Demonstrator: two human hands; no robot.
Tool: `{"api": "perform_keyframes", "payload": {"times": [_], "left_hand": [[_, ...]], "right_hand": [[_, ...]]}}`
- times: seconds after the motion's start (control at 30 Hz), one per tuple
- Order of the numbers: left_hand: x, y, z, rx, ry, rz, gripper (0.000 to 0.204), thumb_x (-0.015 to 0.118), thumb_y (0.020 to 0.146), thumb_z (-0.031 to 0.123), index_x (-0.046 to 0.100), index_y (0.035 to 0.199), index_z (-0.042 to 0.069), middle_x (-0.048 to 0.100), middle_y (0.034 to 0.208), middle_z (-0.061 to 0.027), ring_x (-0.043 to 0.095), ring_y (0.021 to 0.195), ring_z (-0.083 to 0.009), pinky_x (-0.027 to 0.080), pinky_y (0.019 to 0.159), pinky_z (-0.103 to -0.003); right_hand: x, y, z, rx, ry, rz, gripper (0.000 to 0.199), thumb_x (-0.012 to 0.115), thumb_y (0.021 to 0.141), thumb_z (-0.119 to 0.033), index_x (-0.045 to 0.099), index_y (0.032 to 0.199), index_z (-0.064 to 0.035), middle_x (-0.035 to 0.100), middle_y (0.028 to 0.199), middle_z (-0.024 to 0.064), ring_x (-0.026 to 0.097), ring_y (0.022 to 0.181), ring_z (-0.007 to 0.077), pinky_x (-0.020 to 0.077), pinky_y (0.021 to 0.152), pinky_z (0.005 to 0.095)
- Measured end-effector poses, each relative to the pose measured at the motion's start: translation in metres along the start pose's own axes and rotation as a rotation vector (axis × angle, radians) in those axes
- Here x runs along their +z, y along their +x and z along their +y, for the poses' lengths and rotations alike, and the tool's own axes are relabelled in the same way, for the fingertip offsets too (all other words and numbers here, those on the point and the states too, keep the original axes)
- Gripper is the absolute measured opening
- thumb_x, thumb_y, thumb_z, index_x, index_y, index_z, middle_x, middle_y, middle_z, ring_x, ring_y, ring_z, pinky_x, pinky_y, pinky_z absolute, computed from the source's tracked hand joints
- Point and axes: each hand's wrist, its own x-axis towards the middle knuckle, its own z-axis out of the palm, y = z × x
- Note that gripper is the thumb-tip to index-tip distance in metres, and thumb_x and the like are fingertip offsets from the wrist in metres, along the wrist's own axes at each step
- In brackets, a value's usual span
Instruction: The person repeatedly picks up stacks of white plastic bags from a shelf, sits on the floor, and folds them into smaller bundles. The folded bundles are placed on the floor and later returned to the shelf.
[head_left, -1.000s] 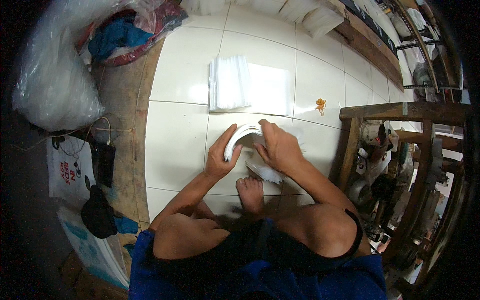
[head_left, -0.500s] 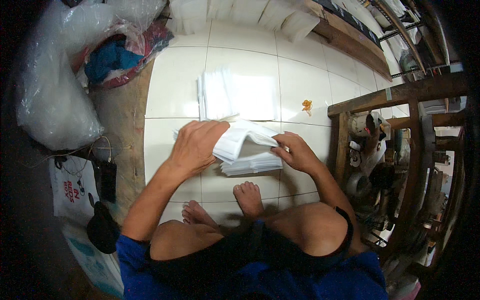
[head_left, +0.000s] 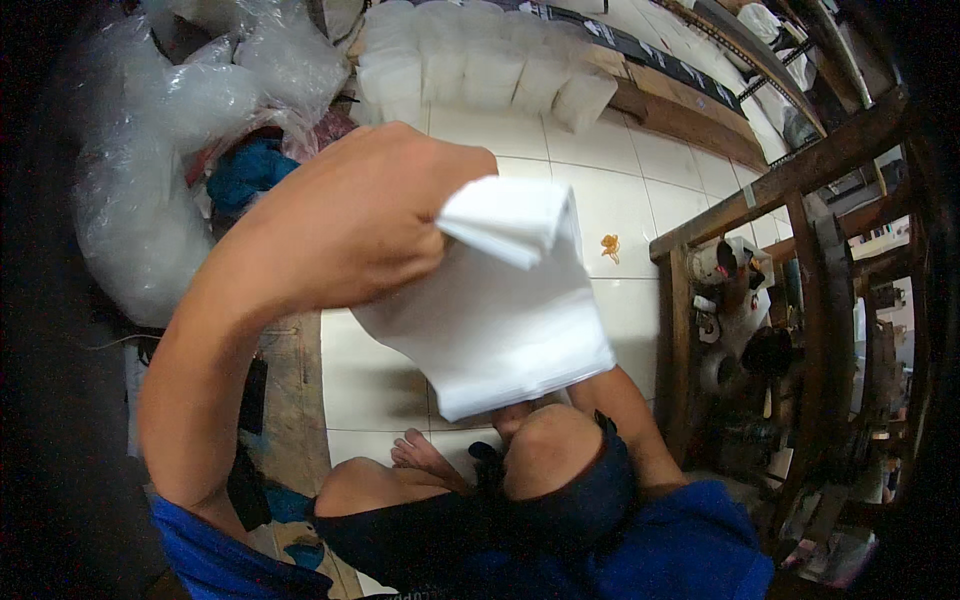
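Observation:
Lifted close to the view, my left hand [head_left: 395,205] is closed on the upper left edge of a stack of thin white sheets [head_left: 490,315]. The stack's top corner folds over beside my knuckles, and its lower edge hangs above my knees. My right forearm [head_left: 632,425] reaches up from the lower right to the stack's lower right corner. The sheets hide my right hand's fingers, so their grip does not show. Much of the floor beyond is covered by the raised stack.
Several whitish translucent bundles [head_left: 490,70] stand in a row on the tiled floor [head_left: 625,320] at the back. An orange tangle of bands [head_left: 610,246] lies right of the stack. A wooden frame [head_left: 735,215] stands at right, and large clear plastic bags [head_left: 130,200] at left.
My left hand has risen toward the view with the white sheets, which were low over the floor. My right hand, seen pinching the sheets' right edge earlier, is now hidden behind them.

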Motion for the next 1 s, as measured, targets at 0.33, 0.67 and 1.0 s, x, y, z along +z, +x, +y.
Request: {"api": "perform_keyframes", "payload": {"times": [0.33, 0.67, 1.0], "left_hand": [[0.053, -0.002, -0.078, -0.661, -0.217, 0.035, 0.028, 0.052, 0.083, 0.018, 0.063, 0.1, 0.0, 0.066, 0.095, -0.0249, 0.063, 0.09, -0.0376, 0.047, 0.081, -0.041], [0.176, 0.025, -0.102, -0.993, -0.45, -0.028, 0.037, 0.051, 0.081, 0.02, 0.063, 0.109, -0.001, 0.066, 0.102, -0.0261, 0.062, 0.099, -0.0398, 0.046, 0.09, -0.044], [0.24, 0.111, -0.146, -1.115, -0.628, 0.075, 0.043, 0.056, 0.084, 0.027, 0.061, 0.112, -0.005, 0.065, 0.102, -0.0236, 0.063, 0.096, -0.0344, 0.048, 0.086, -0.042]], "right_hand": [[-0.005, -0.028, 0.014, 0.086, -0.022, 0.119, 0.086, 0.031, 0.089, -0.074, 0.038, 0.141, -0.0064, 0.043, 0.143, 0.0157, 0.041, 0.132, 0.0355, 0.0325, 0.109, 0.0535], [-0.084, -0.011, -0.022, 0.271, -0.323, 0.228, 0.089, 0.054, 0.087, -0.064, 0.021, 0.149, -0.0075, 0.036, 0.147, 0.0141, 0.037, 0.134, 0.031, 0.0334, 0.109, 0.0501], [-0.09, 0.054, -0.126, 0.09, -1.033, 0.343, 0.084, 0.068, 0.086, -0.033, 0.018, 0.146, -0.0023, 0.044, 0.135, 0.0174, 0.046, 0.122, 0.0279, 0.0406, 0.101, 0.042]]}}
